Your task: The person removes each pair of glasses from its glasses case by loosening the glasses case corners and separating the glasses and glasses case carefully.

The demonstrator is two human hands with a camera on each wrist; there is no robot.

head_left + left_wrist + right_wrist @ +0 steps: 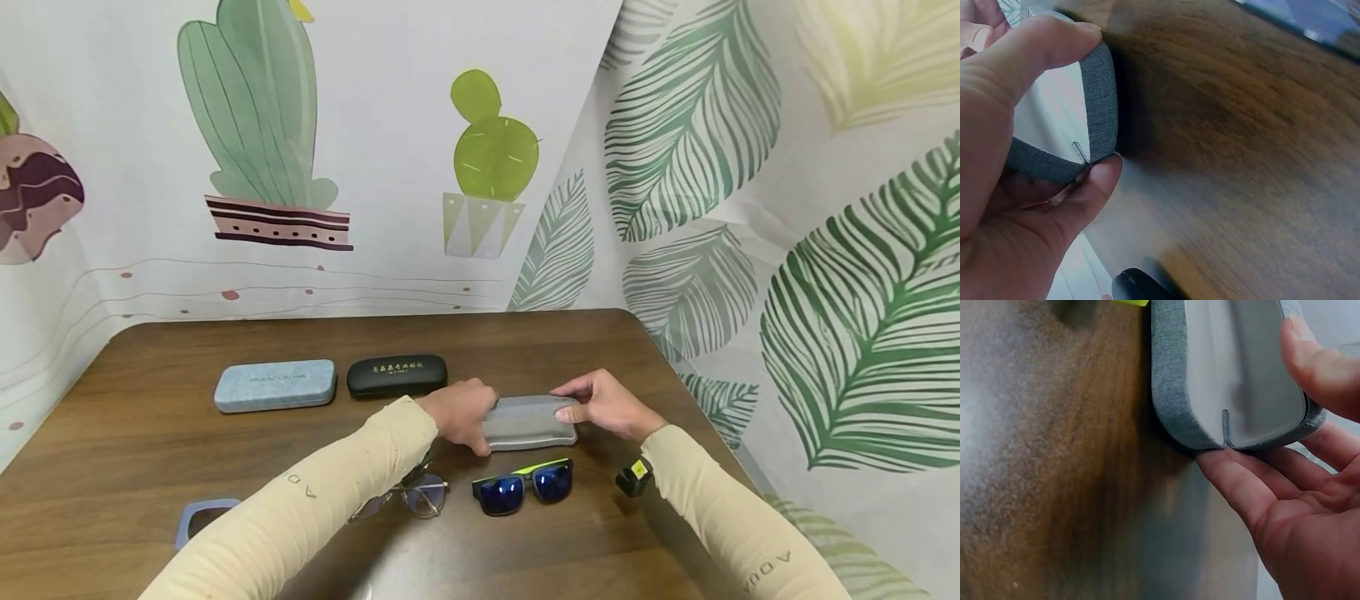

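Note:
A grey fabric-covered glasses case lies between both hands on the wooden table, long side toward me. Its pale lining shows in both wrist views, so the lid stands open. My left hand grips the case's left end, thumb on the rim and a finger at the corner by the fold. At the other end, my right hand holds it with the thumb on one rim and fingertips under the end fold. Just in front of the case lie black sunglasses with blue mirrored lenses and yellow-green temples.
Behind my left arm stand a light blue glasses case and a black glasses case with gold lettering. Thin-framed eyeglasses and blue-framed sunglasses are partly covered by that sleeve. A patterned cloth hangs behind the table.

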